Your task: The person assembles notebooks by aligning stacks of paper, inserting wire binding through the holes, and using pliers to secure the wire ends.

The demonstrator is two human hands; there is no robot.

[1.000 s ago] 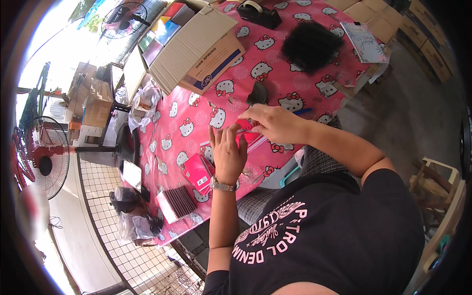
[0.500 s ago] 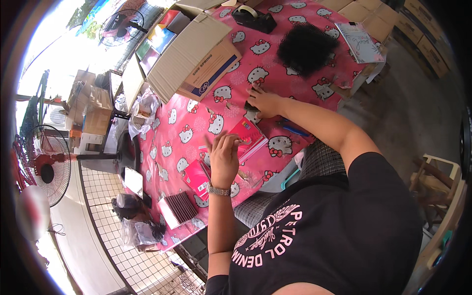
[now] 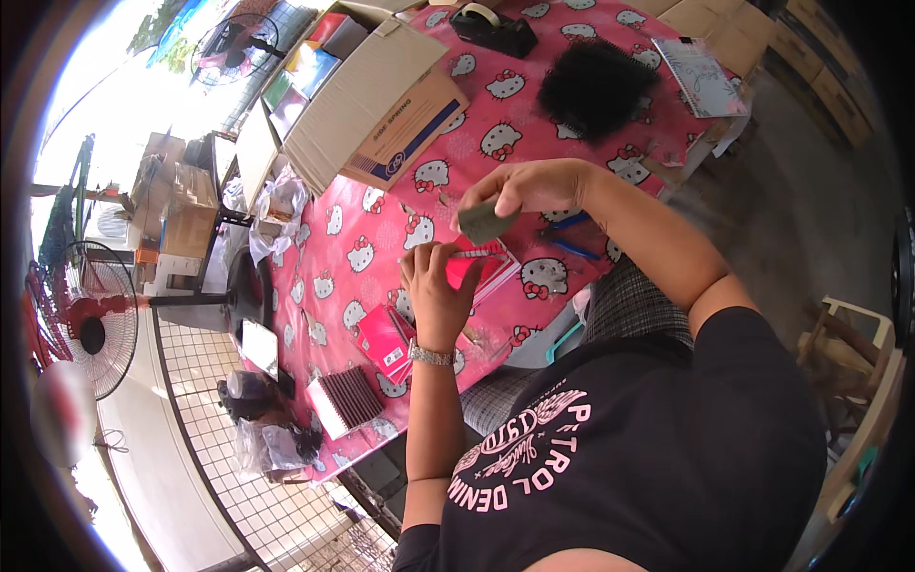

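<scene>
The left hand [image 3: 436, 291] lies flat and open on one pink notebook [image 3: 481, 269] at the desk [image 3: 334, 248] edge, its long axis running toward 2 o'clock. The right hand [image 3: 534, 188], at 1 o'clock and above, pinches one small dark green piece [image 3: 484, 225]. Two blue pens [image 3: 570, 235] lie at 3 o'clock of the notebook.

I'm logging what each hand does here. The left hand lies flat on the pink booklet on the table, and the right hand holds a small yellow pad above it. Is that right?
Not quite: the colour is wrong. In the head view the right hand holds a small dark grey-green pad, not a yellow one, above the pink booklet. The left hand does lie flat on that booklet on the table.
</scene>
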